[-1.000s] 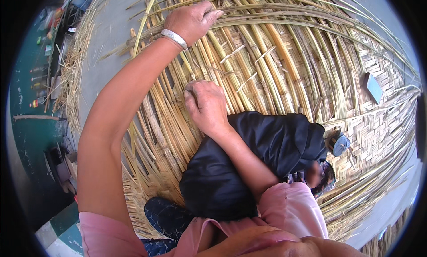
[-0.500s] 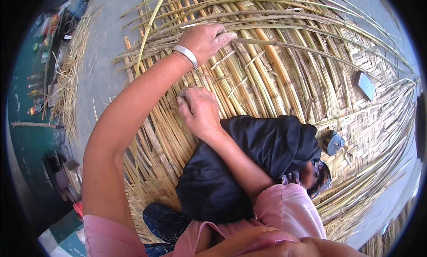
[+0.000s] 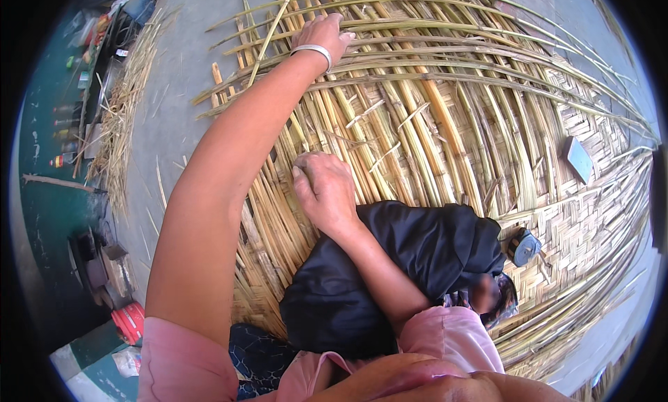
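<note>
My left hand reaches to the far part of a partly woven mat, where a long split-cane strip passes between its thumb and fingers. Several more crosswise cane strips lie around it, over the lengthwise ones. Lower down, my right hand rests back-up on the lengthwise cane strips, its fingers curled under. What lies beneath those fingers, if anything, is hidden. Black cloth spreads under my right forearm and over my lap.
On the tightly woven part of the mat at the right sit a flat grey block and a dark tape measure. Loose straw is heaped at the left. Bottles and a red package stand beyond it.
My left hand has moved away from a nearer crosswise strip to one farther out. The right hand stays on the mat. The whole view has shifted slightly.
</note>
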Motion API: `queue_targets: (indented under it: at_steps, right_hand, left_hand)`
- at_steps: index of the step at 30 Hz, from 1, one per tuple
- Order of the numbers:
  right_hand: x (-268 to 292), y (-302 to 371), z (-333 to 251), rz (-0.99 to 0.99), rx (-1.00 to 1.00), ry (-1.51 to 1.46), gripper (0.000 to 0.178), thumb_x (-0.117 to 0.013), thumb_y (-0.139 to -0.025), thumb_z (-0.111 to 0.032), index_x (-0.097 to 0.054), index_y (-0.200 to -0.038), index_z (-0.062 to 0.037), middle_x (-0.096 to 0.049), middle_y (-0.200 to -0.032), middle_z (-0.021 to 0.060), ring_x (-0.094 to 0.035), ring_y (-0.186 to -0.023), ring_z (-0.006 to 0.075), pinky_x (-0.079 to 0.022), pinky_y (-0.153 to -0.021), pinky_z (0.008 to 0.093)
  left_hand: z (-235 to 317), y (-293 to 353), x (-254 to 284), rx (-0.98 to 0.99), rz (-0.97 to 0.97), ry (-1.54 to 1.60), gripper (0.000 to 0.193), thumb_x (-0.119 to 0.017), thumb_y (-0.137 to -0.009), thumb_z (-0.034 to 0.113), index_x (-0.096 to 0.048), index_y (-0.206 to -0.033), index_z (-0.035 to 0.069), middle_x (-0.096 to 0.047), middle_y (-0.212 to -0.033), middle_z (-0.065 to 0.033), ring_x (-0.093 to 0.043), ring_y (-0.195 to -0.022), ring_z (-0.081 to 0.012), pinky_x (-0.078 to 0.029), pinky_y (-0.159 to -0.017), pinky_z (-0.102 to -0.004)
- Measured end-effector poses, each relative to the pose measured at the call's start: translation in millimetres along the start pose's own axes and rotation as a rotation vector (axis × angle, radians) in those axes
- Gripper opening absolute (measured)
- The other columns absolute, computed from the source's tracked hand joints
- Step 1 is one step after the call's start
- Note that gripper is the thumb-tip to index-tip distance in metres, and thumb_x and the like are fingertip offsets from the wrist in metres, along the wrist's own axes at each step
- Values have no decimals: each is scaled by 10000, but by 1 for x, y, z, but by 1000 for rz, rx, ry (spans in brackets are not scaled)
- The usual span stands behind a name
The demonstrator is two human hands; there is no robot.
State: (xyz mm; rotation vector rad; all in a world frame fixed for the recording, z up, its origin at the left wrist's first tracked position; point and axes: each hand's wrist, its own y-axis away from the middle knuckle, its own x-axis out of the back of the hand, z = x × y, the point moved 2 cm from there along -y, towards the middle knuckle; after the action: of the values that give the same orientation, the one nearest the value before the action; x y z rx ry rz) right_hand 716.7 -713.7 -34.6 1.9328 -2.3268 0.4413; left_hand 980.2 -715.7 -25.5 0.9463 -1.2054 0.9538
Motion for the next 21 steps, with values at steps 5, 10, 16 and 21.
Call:
queue_targets:
  at_steps: [5, 10, 16, 21]
  right_hand:
    - [3, -1, 0, -7, -16, -3, 116, -658, -921, -128, -683, -1017, -67, -701, -1004, 123, -638, -981, 343, -466, -894, 444]
    - [3, -1, 1, 3, -17, -57, 122, -657, -925, -137, -682, -1019, -61, -695, -995, 140, -637, -989, 350, -466, -898, 449]
    - [5, -2, 1, -17, -24, -62, 138, -652, -928, -154, -679, -1023, -57, -689, -983, 147, -635, -993, 354, -466, -900, 456]
    - [4, -2, 2, 7, -5, -59, 134, -654, -922, -150, -676, -1014, -56, -682, -962, 148, -634, -972, 357, -469, -886, 458]
  left_hand:
    - [3, -1, 9, -144, 0, -145, 476, -660, -971, 415, -650, -1298, 70, -625, -1341, -186, -591, -1254, -394, -464, -1059, -497]
    - [-11, -5, 2, -133, -32, 55, 490, -647, -975, 432, -647, -1277, 46, -688, -1242, -226, -645, -1169, -408, -494, -1024, -472]
    - [-31, -13, 13, -166, 43, 218, 776, -648, -913, 650, -639, -1333, -2, -703, -1234, -246, -672, -1169, -385, -502, -1039, -445]
    - [-20, -4, 35, -156, -10, 239, 981, -658, -827, 783, -637, -1336, -56, -687, -1264, -276, -677, -1185, -369, -497, -1061, -418]
